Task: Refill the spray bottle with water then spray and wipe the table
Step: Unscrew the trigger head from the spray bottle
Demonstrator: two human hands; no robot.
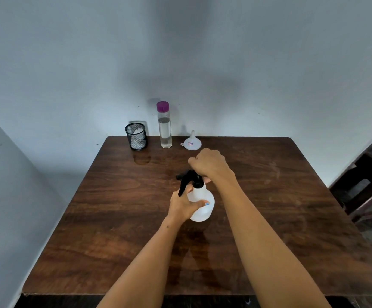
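A dark wooden table (114, 218) fills the lower frame, pushed into the corner of pale walls (69, 63), with a dark wooden bench or stool (367, 192) partly visible at the right edge. Two bare forearms reach in from the bottom toward the table's middle. There a white translucent spray bottle (202, 203) stands upright on the wood, its black trigger head (188, 178) pointing left. The left hand (184, 205) is wrapped around the bottle's rounded body from the left side, the thumb crossing its front; a blue-painted nail shows. The right hand (209, 164) is curled from above over the back of the black head, fingers closed around it, directly above the bottle's neck.

Along the far edge, well apart from the hands, stand three items in a row. A tall clear water bottle (165, 132) with a purple cap is upright, mostly full of clear liquid. Left of it sits a black mesh cup (136, 136) holding something white and crumpled. Right of it, a small white funnel (192, 142) rests mouth down, spout up, carrying a small red-and-white sticker whose writing is too small to read. No other labels or brand names are legible.
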